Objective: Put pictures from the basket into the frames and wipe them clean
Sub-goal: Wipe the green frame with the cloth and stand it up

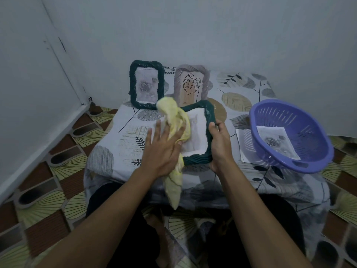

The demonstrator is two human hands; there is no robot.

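The left hand (162,149) lies flat with fingers straight and spread, pressing a yellow cloth (173,120) against the front of the held frame (207,117). One end of the cloth bunches up above the fingers, and the other hangs past the wrist over the near table edge. The right hand (218,147) grasps the held frame by its right side, fingers curled round the dark green ribbed rim. This frame is tilted, its lower edge near the tablecloth (119,140), and a pale picture (197,132) sits inside it – too faint to make out.

Two more frames stand upright at the back against the wall: the green rope frame (133,84) on the left, holding a rose print, and just beside it the grey frame (178,78) with a line drawing of a leaf.

To the right, well apart from the hands, the purple basket (301,120) rests tipped on the table. A rose picture (278,142) lies inside it, and a loose sheet (242,144) lies partly under its left side.
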